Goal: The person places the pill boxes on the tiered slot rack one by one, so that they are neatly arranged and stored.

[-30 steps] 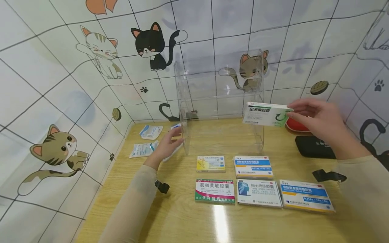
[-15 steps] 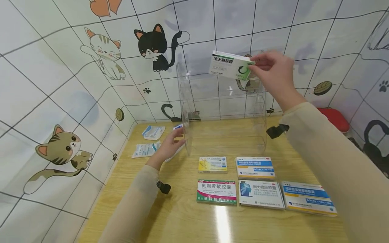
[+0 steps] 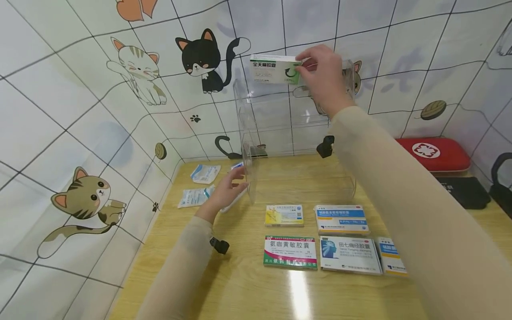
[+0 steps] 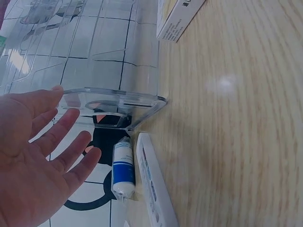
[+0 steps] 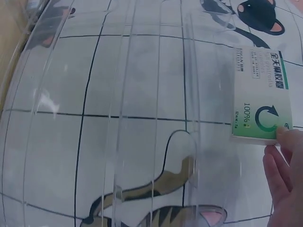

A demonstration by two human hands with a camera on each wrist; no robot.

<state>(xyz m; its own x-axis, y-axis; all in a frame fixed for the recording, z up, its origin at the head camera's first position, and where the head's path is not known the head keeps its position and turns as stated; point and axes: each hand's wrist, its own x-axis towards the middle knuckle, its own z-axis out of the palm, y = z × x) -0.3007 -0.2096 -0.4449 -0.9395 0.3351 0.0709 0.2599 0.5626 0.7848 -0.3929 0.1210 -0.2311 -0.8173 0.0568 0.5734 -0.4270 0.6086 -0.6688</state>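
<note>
I pinch the white-and-green box (image 3: 274, 71) by its right end between the thumb and fingers of my right hand (image 3: 324, 75); it juts out leftward from my fingertips, printed face toward me, up by the top of the clear rack (image 3: 250, 180). Whether it touches the rack I cannot tell. My left hand (image 3: 226, 191) is lower and well apart from the right, its fingers loosely spread and holding nothing, the thumb tip right at the edge of the rack's left side panel; contact there is unclear.

Just beyond my left fingers, on the table (image 3: 228, 293), are a small blue-and-white tube (image 4: 123, 170) and a slim white box (image 4: 154, 184); left of that hand lie two sachets (image 3: 206, 174). To its right, before the rack, lie a yellow-and-white box (image 3: 284, 215) and a blue-and-white box (image 3: 342, 220). Nearer me are a green-and-pink box (image 3: 290, 252), a white box with a blue head (image 3: 350, 255) and another blue-banded box (image 3: 392, 258), partly covered by my right sleeve (image 3: 384, 164). Right of that sleeve sit a red case with a white cross (image 3: 444, 158) and a black pouch (image 3: 466, 193). Behind both hands is a tiled wall (image 3: 268, 26) with cartoon cats.
</note>
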